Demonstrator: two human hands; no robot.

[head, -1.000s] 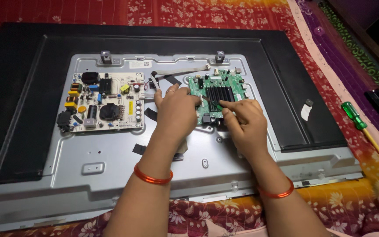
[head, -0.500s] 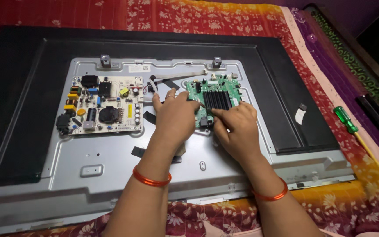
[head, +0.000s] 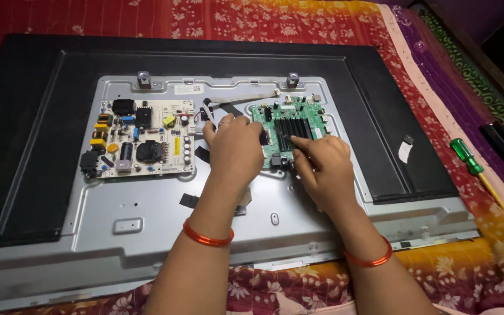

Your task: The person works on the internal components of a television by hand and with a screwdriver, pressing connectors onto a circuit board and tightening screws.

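I see a white power supply board (head: 138,139) on the metal back panel (head: 147,221), a green-handled screwdriver (head: 466,156) on red floral cloth (head: 298,17) at right.

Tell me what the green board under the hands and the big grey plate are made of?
The green circuit board looks like stiff resin-type board with a glossy green coat, dotted with small parts and a black ribbed heat sink, probably metal. The grey back plate seems to be pressed sheet metal: dull silvery sheen, stamped ridges, screw holes.
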